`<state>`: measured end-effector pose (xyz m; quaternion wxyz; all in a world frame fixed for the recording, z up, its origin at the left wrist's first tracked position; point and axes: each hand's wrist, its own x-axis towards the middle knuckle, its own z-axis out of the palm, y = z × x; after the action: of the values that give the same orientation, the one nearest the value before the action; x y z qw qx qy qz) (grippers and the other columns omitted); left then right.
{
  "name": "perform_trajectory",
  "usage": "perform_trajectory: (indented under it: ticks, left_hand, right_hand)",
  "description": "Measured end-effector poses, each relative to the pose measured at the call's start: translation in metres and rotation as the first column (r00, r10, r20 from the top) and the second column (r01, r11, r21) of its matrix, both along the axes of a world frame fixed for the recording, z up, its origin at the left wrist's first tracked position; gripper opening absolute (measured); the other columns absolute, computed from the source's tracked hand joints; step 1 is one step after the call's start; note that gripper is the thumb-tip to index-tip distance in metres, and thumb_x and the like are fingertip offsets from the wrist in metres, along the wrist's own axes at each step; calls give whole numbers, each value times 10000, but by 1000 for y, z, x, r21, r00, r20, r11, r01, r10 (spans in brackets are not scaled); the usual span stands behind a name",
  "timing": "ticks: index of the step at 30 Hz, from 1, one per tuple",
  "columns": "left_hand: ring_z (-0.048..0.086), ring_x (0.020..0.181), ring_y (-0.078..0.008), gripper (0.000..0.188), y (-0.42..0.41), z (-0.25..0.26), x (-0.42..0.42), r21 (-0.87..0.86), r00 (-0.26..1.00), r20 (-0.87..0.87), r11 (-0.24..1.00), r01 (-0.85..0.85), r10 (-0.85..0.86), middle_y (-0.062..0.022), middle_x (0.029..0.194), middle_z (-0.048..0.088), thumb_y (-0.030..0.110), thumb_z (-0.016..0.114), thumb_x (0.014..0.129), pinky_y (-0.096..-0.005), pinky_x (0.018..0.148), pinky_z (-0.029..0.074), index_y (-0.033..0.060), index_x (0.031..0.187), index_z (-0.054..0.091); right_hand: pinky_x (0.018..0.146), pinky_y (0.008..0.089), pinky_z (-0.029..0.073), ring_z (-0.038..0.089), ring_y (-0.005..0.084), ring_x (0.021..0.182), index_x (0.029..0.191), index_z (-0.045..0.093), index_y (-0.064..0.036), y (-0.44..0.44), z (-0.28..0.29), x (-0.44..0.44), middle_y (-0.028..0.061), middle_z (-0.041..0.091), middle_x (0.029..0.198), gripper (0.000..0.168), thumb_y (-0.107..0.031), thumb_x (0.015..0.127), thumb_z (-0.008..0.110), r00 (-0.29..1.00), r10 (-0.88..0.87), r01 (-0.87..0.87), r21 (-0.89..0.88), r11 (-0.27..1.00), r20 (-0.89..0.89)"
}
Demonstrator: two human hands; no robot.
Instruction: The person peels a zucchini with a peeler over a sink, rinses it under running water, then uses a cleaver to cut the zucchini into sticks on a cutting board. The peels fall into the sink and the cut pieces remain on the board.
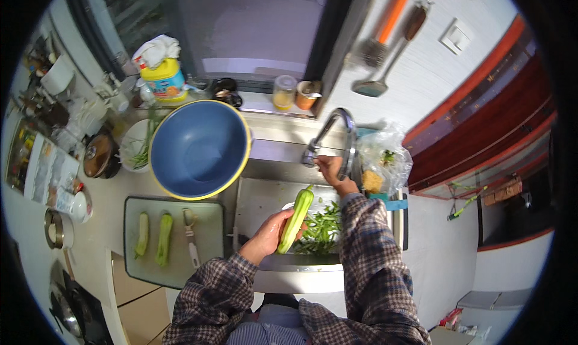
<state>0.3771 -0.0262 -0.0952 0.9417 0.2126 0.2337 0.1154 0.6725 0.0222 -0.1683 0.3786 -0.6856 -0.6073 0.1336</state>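
My left hand (267,236) is closed around a pale green, striped luffa gourd (295,221), held tilted over the sink (262,200). My right hand (333,170) reaches to the chrome faucet (345,119), its fingers at the handle near the base and partly hidden by the curved spout. Below the gourd, a heap of green peelings (321,230) lies in the sink. On the cutting board (176,270) to the left are two more gourds, one paler (142,236) and one greener (164,239), beside a peeler (191,239) with a white handle.
A large blue basin (198,151) with a yellow rim stands left of the sink. Behind it is a white bowl (133,144) with green stalks. A plastic bag (390,153) and a sponge (372,181) sit right of the faucet. Jars line the windowsill (257,102).
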Motion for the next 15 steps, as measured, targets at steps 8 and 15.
perform_trajectory:
  ticks: [8,15]
  left_hand:
    - [606,700,-201,487,-1,3,65,-50,998,-51,998,-30,28,-99,883,648,430,406,1027,-319,645,502,21,1236,568]
    - [611,725,-211,491,13,7,106,-58,973,-195,989,-136,123,-99,858,639,463,429,1014,-329,659,510,26,1174,588]
  right_hand:
    - [673,454,522,655,386,736,920,756,-139,-7,-12,3,168,695,803,187,-302,887,670,991,60,-71,87,994,117]
    - [682,445,516,659,368,750,931,759,-127,-2,-10,13,170,696,825,180,-279,862,694,986,139,-141,20,990,94]
